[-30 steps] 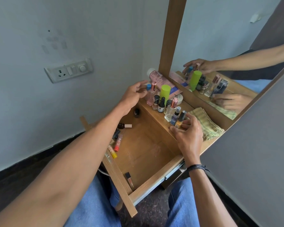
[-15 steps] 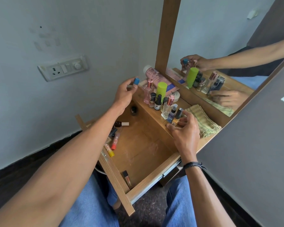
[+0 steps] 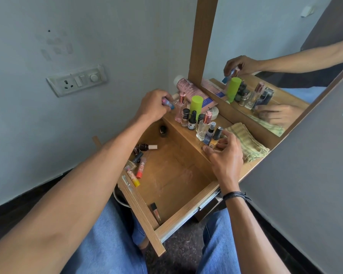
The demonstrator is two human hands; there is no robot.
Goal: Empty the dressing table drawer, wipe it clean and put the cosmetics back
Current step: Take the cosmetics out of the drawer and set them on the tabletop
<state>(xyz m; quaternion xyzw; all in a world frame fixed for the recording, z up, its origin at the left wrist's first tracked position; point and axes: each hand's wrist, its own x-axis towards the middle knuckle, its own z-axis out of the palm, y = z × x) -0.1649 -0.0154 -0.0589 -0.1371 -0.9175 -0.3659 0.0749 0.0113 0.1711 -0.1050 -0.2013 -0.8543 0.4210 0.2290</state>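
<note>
Blue-capped tube (image 3: 167, 103) now tipped, cap pointing right and down toward pink perfume bottle (image 3: 180, 107); half second ago cap pointed up. Tube pinched in fingertips of left hand (image 3: 153, 105), by left end of table top (image 3: 225, 120), beyond far corner of open drawer (image 3: 139, 212). Right hand (image 3: 227, 158) stays at table edge, fingers loosely spread beside amber polish bottle (image 3: 215, 138); contact unclear. Lip balms (image 3: 140, 171) and dark polishes (image 3: 145, 147) still along drawer's left wall, gloss tube (image 3: 156, 211) near front. Folded cloth (image 3: 246, 144) right of bottles.
</note>
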